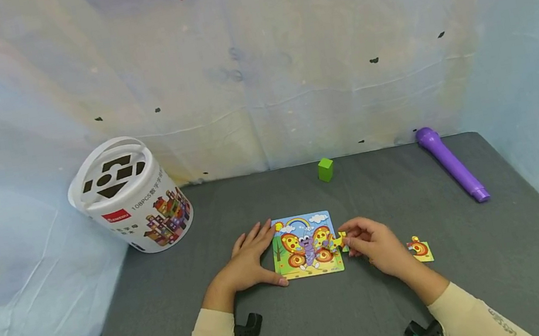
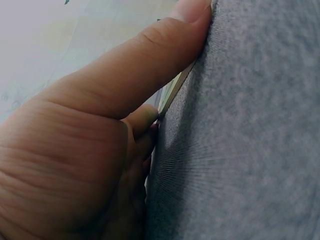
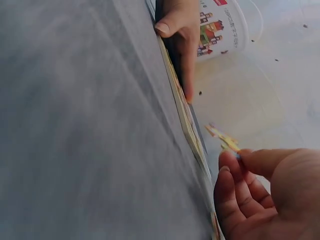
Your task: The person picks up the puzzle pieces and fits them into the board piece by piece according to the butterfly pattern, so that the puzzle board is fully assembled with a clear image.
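A square butterfly jigsaw puzzle [image 1: 308,271] lies flat in the middle of the grey table. Along its left side rests my left hand [image 1: 247,265], fingers spread and straight, with the thumb at the lower left corner. In the left wrist view the thumb [image 2: 150,50] reaches over the board's edge. Between thumb and fingers my right hand [image 1: 379,246] pinches a small yellow puzzle piece [image 3: 225,140] at the puzzle's right side. From the right wrist view, the piece is held up above the board. Another puzzle piece [image 1: 423,252], yellow and orange, lies beyond my right wrist.
A white lidded bucket [image 1: 121,207] with shaped holes stands at the back left. A green block [image 1: 326,170] sits near the table's back edge, and a purple microphone-shaped stick [image 1: 453,165] lies at the back right. Patterned cloth [image 1: 285,70] hangs behind the table.
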A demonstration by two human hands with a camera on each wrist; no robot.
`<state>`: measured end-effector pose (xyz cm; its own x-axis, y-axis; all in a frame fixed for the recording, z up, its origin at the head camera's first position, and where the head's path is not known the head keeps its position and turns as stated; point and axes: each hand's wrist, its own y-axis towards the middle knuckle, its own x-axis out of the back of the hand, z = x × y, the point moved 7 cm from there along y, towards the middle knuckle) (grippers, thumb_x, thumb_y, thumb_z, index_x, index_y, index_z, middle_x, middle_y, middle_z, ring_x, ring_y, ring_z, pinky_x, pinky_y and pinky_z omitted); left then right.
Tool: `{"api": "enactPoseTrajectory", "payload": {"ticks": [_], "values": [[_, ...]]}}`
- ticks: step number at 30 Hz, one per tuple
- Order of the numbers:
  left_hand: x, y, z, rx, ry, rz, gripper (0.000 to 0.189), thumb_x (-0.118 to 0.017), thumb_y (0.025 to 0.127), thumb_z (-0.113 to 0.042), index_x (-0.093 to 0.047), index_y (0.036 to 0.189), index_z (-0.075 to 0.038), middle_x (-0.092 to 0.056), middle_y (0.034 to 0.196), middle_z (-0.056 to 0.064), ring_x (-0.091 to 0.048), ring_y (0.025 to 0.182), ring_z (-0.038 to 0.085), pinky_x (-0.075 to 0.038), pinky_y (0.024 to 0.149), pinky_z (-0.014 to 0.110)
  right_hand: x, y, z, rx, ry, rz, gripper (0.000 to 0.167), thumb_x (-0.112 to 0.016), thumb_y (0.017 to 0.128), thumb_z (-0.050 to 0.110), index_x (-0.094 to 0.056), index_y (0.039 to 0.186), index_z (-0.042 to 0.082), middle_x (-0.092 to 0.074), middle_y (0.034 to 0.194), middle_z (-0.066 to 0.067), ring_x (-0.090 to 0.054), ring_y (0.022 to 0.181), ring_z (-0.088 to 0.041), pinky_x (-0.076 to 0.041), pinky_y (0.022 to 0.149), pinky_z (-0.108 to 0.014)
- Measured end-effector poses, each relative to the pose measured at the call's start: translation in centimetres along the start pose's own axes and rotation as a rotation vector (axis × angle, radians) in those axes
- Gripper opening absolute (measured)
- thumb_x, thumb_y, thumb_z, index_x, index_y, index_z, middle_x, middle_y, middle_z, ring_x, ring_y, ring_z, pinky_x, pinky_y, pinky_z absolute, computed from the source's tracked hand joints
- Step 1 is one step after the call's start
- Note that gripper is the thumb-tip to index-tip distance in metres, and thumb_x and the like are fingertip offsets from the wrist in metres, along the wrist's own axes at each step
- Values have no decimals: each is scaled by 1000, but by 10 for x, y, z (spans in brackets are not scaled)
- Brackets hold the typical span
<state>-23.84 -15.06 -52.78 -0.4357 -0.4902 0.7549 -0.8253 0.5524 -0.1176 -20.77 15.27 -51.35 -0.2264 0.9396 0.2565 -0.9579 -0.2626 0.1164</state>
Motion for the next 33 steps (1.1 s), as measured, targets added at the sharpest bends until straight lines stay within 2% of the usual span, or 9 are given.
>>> {"api": "enactPoseTrajectory", "payload": {"ticks": [2, 4, 9, 13, 17, 23, 28, 31, 33], "values": [[0, 0, 0, 2, -3, 0, 133, -99, 75, -56, -22, 176, -17, -8, 182, -1, 3, 166, 24, 7, 127, 57, -7, 6, 1, 4, 2, -12, 22, -70, 107, 2, -72, 128, -4, -68, 97, -13, -73, 79, -29, -61, 63, -34], [0, 0, 1, 4, 4, 1, 134, -99, 75, -56, -21, 176, -18, -7, 182, -3, 3, 166, 22, 7, 127, 56, -13, 13, 1, 5, 0, -19, 21, -70, 106, 0, -73, 127, -5, -68, 96, -12, -73, 79, -28, -63, 69, -35], [-1, 1, 3, 0, 21, 1, 134, -99, 75, -57, -19, 176, -19, -6, 182, -4, 3, 166, 21, 7, 127, 55, -24, 24, -1, -53, -33, -11, 21, -71, 106, 1, -74, 127, -3, -69, 93, -10, -72, 77, -25, -62, 69, -33], [0, 1, 2, -1, 16, -1, 134, -99, 75, -57, -20, 176, -19, -7, 182, -3, 3, 166, 21, 7, 127, 56, -28, 27, -2, -102, -35, -16, 22, -69, 107, -1, -73, 128, -4, -68, 94, -10, -71, 77, -25, -62, 68, -34], [1, 1, 1, -3, 15, -4, 133, -99, 75, -57, -21, 176, -18, -8, 182, -2, 3, 166, 22, 7, 127, 57, -28, 29, -3, -113, -39, -34, 23, -67, 107, -2, -72, 129, -6, -68, 94, -11, -72, 77, -25, -63, 67, -34], [2, 0, 1, -4, 9, -3, 132, -99, 76, -56, -21, 176, -17, -8, 182, -1, 3, 166, 23, 7, 127, 58, -30, 29, -4, -125, -81, -15, 29, -72, 107, 6, -72, 134, -3, -70, 102, -9, -71, 81, -22, -62, 70, -33], [1, 0, 1, -6, 10, -3, 132, -99, 76, -56, -21, 176, -17, -8, 182, -1, 3, 166, 24, 7, 127, 57, -28, 26, 1, -73, -229, -39, 32, -77, 104, 10, -73, 135, 1, -66, 115, -8, -65, 84, -18, -57, 72, -33], [0, 0, 1, -8, 7, -2, 132, -99, 76, -55, -21, 176, -17, -7, 182, -1, 3, 166, 24, 7, 127, 57, -27, 21, 8, 14, -346, -44, 33, -78, 103, 10, -74, 135, 2, -66, 122, -9, -65, 95, -21, -57, 81, -41], [-1, 1, 1, -9, 9, -2, 132, -99, 76, -55, -22, 176, -17, -8, 182, -1, 3, 166, 25, 7, 127, 58, -30, 17, 14, 82, -436, -16, 36, -78, 103, 13, -74, 137, 2, -67, 130, -10, -65, 109, -26, -56, 92, -49]]}}
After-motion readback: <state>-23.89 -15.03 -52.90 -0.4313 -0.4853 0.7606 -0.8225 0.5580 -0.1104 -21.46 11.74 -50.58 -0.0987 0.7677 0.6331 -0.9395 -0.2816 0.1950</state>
